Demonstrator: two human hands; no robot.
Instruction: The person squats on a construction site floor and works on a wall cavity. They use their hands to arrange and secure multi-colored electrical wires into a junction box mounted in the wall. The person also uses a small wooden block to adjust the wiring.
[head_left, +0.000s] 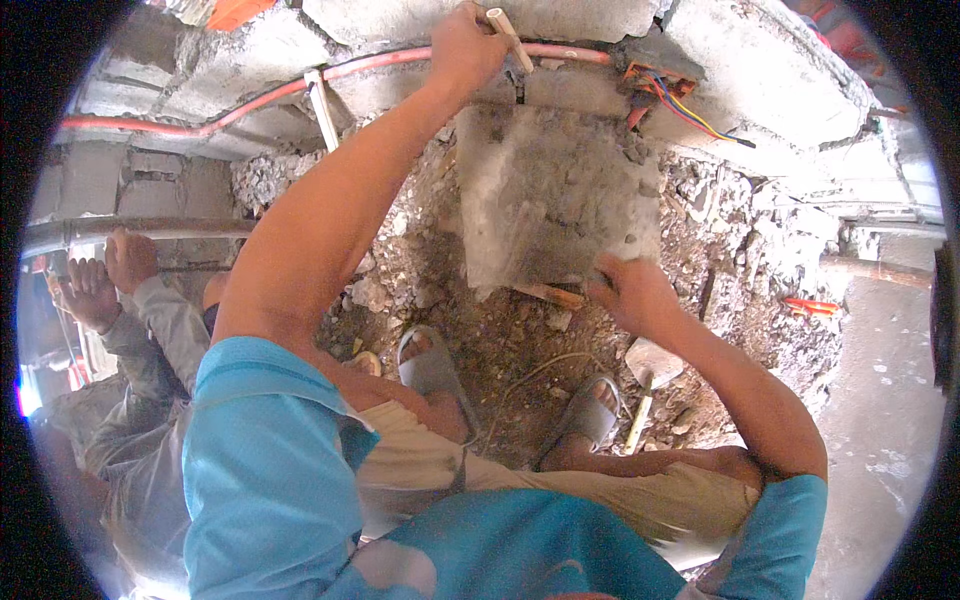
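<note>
My left hand point(468, 45) reaches up to the block wall, its fingers closed around a short pale stick point(511, 40). The stick stands tilted across an orange-pink conduit pipe point(385, 62) that runs along the wall. Low over the rubble, my right hand point(636, 294) is bent at the wrist beside the lower edge of a grey concrete slab point(560, 190). Its fingers are blurred, so I cannot make out whether they hold anything. A flat wood scrap point(552, 295) lies just left of them. Another pale stick point(321, 110) leans against the pipe at left.
An orange junction box point(655, 75) with loose coloured wires point(700, 118) sits at the pipe's right end. Near my sandalled feet lies a trowel point(642, 412). Orange-handled pliers point(810, 307) rest on the right ledge. At left, another person's hands point(110, 280) are close to a horizontal pipe point(140, 232).
</note>
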